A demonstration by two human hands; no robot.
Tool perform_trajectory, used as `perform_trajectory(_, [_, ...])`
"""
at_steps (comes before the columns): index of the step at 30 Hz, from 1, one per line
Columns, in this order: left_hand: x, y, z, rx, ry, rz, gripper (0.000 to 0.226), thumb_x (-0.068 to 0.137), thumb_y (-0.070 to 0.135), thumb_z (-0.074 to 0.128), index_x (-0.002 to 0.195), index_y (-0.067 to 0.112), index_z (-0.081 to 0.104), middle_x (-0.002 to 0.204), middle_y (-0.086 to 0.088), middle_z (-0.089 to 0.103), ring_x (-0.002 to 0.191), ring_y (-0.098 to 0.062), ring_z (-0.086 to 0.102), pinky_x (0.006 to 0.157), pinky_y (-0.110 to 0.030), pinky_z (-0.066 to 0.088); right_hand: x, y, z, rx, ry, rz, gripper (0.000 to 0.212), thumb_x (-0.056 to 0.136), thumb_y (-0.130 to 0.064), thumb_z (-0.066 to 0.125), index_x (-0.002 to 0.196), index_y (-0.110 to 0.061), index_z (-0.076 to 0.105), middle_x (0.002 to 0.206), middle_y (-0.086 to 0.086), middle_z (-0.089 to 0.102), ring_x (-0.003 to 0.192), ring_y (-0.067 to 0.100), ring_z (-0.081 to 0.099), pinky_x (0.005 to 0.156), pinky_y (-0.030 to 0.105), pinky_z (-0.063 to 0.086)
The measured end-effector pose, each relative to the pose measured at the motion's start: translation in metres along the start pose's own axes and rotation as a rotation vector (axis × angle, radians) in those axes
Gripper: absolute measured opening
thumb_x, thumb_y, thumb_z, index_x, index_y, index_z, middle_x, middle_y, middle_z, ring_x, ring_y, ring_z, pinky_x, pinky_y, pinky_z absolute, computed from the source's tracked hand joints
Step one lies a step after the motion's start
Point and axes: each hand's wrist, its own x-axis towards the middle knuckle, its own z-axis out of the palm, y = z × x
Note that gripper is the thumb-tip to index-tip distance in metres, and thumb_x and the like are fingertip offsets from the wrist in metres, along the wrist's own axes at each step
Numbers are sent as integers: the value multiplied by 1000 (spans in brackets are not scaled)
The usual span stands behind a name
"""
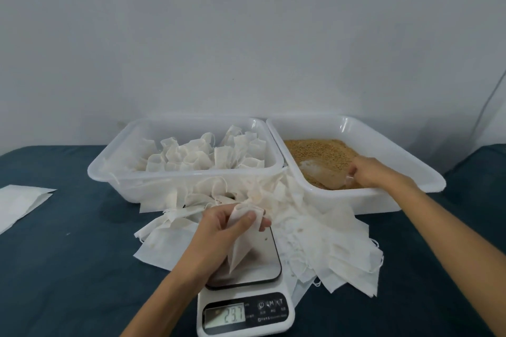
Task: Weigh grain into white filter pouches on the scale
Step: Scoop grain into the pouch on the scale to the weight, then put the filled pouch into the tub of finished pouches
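At the far left of the desk (68,268), which is covered in dark blue cloth, lies a flat white paper sheet (19,202), well apart from the rest. Next comes the left tub (115,175), a white plastic one, holding many filled pouches (202,156) that stand upright and close together. Just in front of this tub a heap of empty pouches (328,241) spreads over the desk and reaches to the right, around the scale.

The left hand (227,230) is over the steel plate of the scale (246,306). Its grip is closed on one white filter pouch (243,235): thumb and fingers pinch the top edge, and the pouch hangs down to a point that touches or nearly touches the plate (I cannot tell which). The display (224,316) of the scale, at the near edge, shows 23.7.

To the right stands the right tub (410,172), touching the left one at the rim. It holds the brown grain (320,153), which covers its floor. The right hand (369,172) is inside this tub at the near side. Its grip is closed around the handle of a clear plastic scoop (325,175), which lies low on the grain with its mouth toward the left; some grain seems to be in it.

At the far right edge, a thin cable (490,96) runs up the grey wall (246,35).
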Motion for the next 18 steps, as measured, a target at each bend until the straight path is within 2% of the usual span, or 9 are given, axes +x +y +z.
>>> perform_trajectory(2, [1,1,0,3,4,42,27,103,31,60,97,19,84,108,0,81,105,-15,74,83,-18,55,1,-2,1,-42,-11,12,20,93,-15,69,110,-6,70,104,5,66,91,21,60,77,30,48])
perform_trajectory(5, [3,1,-3,-25,32,86,27,102,28,61,99,15,84,110,-4,80,113,-22,72,92,-25,56,-3,-11,0,-131,1,8,23,93,-16,68,113,-4,70,109,9,68,95,23,64,79,31,51])
perform_trajectory(7, [5,5,-11,-52,70,96,24,101,28,62,102,16,84,112,-7,80,113,-24,73,94,-27,57,-14,-28,-2,-168,150,-69,21,95,-20,64,111,-7,68,110,9,67,97,24,63,85,37,54])
perform_trajectory(9, [7,13,-24,-64,110,116,23,98,29,64,105,17,83,113,-9,79,108,-24,74,88,-31,58,-36,-52,-4,59,430,-241,13,97,-29,62,95,-17,68,91,-3,68,80,13,63,74,37,55])
perform_trajectory(11, [13,27,-43,-42,162,139,25,99,29,64,107,13,82,113,-12,78,97,-22,72,78,-33,56,-68,-87,-2,404,602,-450,25,99,-34,60,76,-27,64,65,-12,63,59,5,58,57,21,46])
perform_trajectory(12, [18,35,-55,-27,209,151,27,99,28,64,109,10,81,112,-15,78,95,-22,70,76,-32,56,-84,-104,2,549,608,-536,30,100,-34,58,71,-29,61,62,-12,63,57,4,58,53,13,40])
perform_trajectory(14, [33,50,-84,-22,356,176,29,100,24,65,112,1,78,110,-20,76,95,-26,68,78,-31,56,-110,-133,19,767,545,-636,34,102,-35,56,69,-29,61,64,-12,64,56,4,60,54,9,38])
perform_trajectory(16, [52,62,-117,-8,501,188,29,103,17,64,114,-9,72,102,-20,70,91,-28,62,75,-37,50,-123,-152,39,903,466,-659,34,102,-38,55,70,-27,62,62,-8,64,57,8,60,55,9,38])
perform_trajectory(18, [70,70,-147,16,613,166,19,105,11,62,107,-6,70,103,-17,63,93,-27,55,76,-39,45,-127,-162,53,981,408,-658,35,100,-40,54,70,-25,63,61,-6,63,56,10,60,55,10,39])
